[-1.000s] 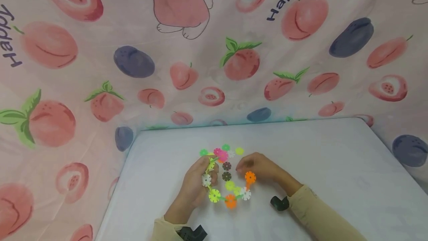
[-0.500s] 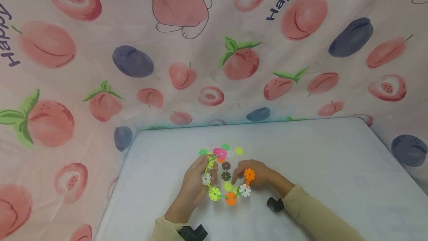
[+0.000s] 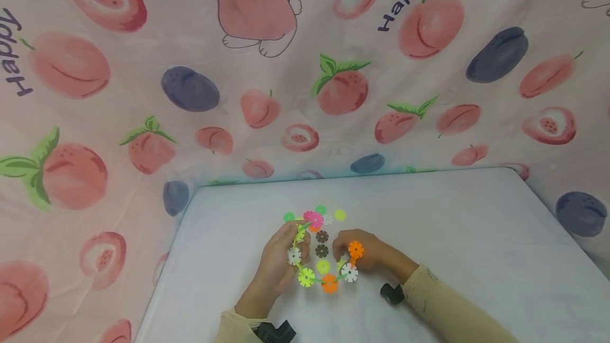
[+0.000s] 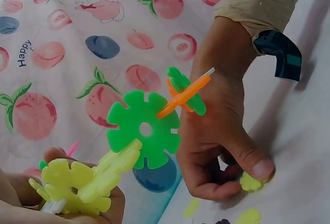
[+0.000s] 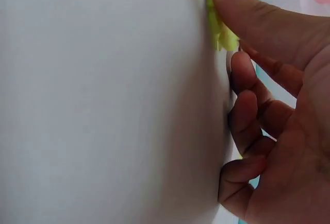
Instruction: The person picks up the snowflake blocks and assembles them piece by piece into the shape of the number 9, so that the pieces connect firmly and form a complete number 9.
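Note:
In my left hand (image 3: 280, 250) I hold one end of a curved chain of slotted snowflake discs. Its white disc (image 3: 294, 255), orange disc (image 3: 329, 283) and orange end disc (image 3: 355, 250) show in the head view. A green disc (image 4: 144, 126) of the chain hangs in front of the left wrist camera. Behind the chain's free end, my right hand (image 3: 371, 249) pinches a loose yellow disc (image 5: 219, 23) between thumb and finger, down at the tabletop. Thumb and disc show again in the left wrist view, the disc (image 4: 252, 181) partly covered.
Loose discs lie beyond the chain: a brown disc (image 3: 322, 236), another brown disc (image 3: 321, 251), a yellow disc (image 3: 323, 267) and a green disc (image 3: 321, 209), with pink and white ones among them. The white table (image 3: 457, 216) meets a fruit-print cloth (image 3: 295, 83) at the back.
My right hand has come down toward the near side and taken the loose yellow disc between thumb and finger. The left hand stays almost still with the chain, whose free end shifted slightly.

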`<state>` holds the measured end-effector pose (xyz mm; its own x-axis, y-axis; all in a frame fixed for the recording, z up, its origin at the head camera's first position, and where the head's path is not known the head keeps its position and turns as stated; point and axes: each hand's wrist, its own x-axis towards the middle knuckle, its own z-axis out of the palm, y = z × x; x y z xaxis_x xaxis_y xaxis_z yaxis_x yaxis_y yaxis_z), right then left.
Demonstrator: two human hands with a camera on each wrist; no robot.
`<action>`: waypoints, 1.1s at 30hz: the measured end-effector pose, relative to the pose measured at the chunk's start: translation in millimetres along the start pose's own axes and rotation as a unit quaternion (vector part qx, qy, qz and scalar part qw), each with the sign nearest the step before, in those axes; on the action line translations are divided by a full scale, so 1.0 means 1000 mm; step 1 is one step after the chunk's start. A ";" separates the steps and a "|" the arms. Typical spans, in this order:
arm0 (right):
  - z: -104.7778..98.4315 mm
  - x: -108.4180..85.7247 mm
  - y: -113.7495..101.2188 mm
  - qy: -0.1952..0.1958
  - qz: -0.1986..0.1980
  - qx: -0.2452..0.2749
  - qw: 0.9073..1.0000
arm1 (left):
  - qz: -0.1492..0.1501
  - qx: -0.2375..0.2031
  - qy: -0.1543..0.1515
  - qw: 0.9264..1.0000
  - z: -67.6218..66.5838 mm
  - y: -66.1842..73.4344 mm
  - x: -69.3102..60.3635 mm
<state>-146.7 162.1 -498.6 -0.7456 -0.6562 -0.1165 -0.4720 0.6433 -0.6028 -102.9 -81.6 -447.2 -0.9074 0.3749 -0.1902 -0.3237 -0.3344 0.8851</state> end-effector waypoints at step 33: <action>-0.044 -0.013 -0.028 0.162 0.053 0.248 0.954 | -0.024 0.056 0.009 0.998 -0.008 -0.007 0.001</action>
<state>-145.0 169.8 -445.9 -0.9211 -0.3893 0.0039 -0.1651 0.3815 -0.9095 -103.9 -86.2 -457.1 -0.8961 0.3730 -0.2405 -0.3363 -0.2172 0.9164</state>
